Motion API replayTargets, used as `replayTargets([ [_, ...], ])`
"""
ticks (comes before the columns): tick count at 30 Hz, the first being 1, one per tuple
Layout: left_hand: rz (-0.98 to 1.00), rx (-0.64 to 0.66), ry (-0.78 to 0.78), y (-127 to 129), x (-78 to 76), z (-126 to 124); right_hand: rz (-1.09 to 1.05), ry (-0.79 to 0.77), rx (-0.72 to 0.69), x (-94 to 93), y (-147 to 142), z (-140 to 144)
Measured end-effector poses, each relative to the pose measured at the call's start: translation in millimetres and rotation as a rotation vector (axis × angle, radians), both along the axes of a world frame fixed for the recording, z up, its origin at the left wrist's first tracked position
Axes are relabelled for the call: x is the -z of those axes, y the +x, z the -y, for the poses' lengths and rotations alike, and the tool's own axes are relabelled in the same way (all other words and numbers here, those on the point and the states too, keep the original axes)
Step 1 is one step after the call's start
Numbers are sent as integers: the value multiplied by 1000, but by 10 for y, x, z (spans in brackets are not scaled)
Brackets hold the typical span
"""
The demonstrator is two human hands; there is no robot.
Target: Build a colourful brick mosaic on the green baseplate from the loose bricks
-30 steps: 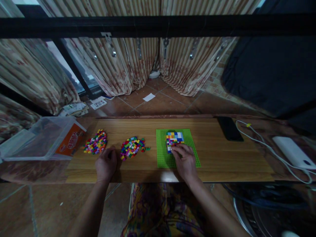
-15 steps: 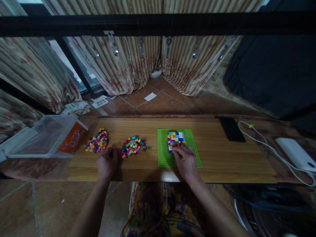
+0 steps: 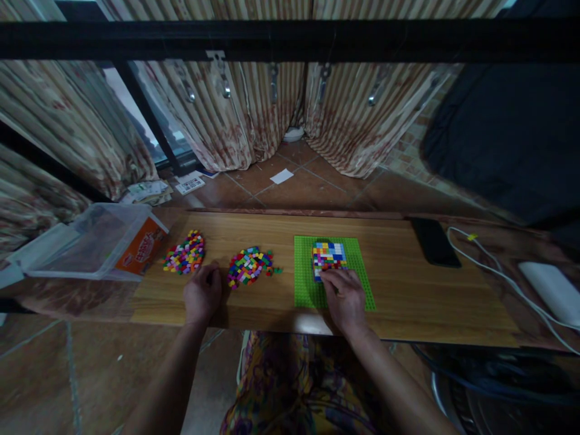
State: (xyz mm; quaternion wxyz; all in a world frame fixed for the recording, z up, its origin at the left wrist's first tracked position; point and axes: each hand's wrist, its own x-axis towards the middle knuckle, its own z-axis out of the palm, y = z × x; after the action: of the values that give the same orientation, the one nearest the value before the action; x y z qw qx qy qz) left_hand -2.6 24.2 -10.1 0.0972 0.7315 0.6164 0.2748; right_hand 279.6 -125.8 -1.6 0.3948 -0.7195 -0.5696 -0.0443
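A green baseplate lies on the wooden table, with a patch of small coloured bricks pressed onto its far half. My right hand rests on the plate, fingertips at the near edge of that patch; whether they pinch a brick is hidden. My left hand lies curled on the table just left of the middle pile of loose coloured bricks. A second pile of bricks sits further left.
A clear plastic box with an orange label lies at the table's left end. A black phone, a white cable and a white power bank are at the right. Striped curtains hang beyond.
The view has shifted slightly left and down. Both hands stay where they were, the right at the brick patch, the left beside the middle pile.
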Motion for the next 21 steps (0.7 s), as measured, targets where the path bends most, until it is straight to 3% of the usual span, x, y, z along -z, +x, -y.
replayTargets([
  [15,34,29,-12,-14,78,11,63,33,-58,71,50,71],
  [18,40,28,-6,-7,80,18,68,116,-39,12,-128,86],
  [21,42,33,-18,-1,70,30,52,79,-151,-42,-479,-12],
])
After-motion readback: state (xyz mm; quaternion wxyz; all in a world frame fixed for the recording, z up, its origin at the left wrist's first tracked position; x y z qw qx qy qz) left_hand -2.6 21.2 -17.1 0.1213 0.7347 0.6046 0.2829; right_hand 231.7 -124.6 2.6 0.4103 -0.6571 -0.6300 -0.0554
